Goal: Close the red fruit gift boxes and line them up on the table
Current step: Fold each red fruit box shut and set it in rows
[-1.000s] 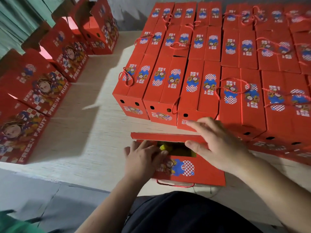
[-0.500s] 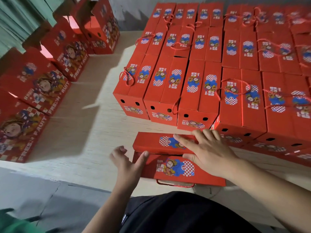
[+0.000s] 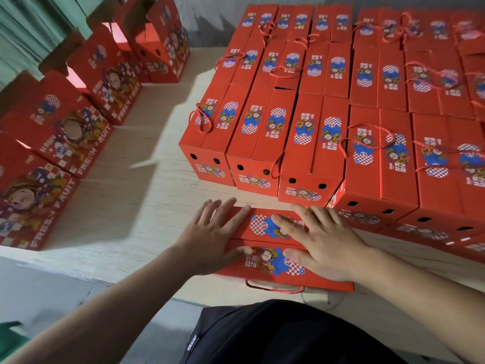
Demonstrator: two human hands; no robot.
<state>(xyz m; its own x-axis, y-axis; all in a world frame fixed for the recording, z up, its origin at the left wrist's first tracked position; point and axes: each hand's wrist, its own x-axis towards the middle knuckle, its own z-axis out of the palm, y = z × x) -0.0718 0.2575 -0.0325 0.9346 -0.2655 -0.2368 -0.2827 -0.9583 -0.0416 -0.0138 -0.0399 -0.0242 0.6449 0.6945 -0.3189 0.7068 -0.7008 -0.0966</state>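
Both hands flat, fingers spread: left hand [image 3: 210, 239], right hand [image 3: 324, 241] pressing flaps of red gift box [image 3: 265, 233] | step: closing | next: slide it into closed-box rows [image 3: 328, 106] on counter [image 3: 136, 206]

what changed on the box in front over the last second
The near box went from open, with something yellow showing inside, to closed: the far flap folded down. The left hand moved from the opening onto the lid; both it and the right hand press flat. The closed rows stayed put.
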